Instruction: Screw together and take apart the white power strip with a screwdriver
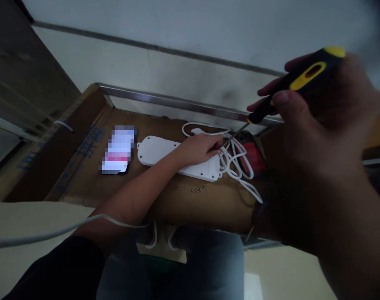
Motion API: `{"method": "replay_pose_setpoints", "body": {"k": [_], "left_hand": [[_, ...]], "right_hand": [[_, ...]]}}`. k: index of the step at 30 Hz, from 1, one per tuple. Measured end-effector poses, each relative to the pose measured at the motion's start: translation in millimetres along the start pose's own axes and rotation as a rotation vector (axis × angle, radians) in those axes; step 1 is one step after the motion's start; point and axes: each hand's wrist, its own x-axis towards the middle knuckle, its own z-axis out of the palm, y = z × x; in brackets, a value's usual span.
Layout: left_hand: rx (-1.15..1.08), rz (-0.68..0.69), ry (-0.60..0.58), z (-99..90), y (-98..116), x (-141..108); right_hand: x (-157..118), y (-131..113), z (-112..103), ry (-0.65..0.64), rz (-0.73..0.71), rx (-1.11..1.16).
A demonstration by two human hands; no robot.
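A white power strip [158, 151] lies with its screw-hole side up on a brown cardboard surface [174, 208]. My left hand [199, 149] rests over its right part, fingers pinched at the tip of a screwdriver; whether a screw is between them is hidden. The black and yellow screwdriver [308, 75] slants down to the strip's right end, its handle held in my right hand [321, 108]. Several small screws [196, 190] lie in front of the strip. A coiled white cable [236, 160] is heaped at the strip's right.
A lit phone [118, 150] lies left of the strip. Behind the cable is a red and black object [254, 156]. A metal rail [171, 101] runs along the back by the wall. Another white cable [52, 235] crosses near my left forearm.
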Motion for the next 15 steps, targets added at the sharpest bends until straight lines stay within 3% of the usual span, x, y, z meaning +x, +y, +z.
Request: {"method": "replay_pose_setpoints", "body": {"k": [4,15], "left_hand": [[0.014,-0.010,0.016,0.2,2.5,-1.6],[-0.008,-0.018,0.027,2.1,0.3,-2.1]], "right_hand": [[-0.4,3.7,5.6,0.100,-0.036,-0.079],[-1.1,15.4,9.9,0.207,-0.009,-0.056]]}}
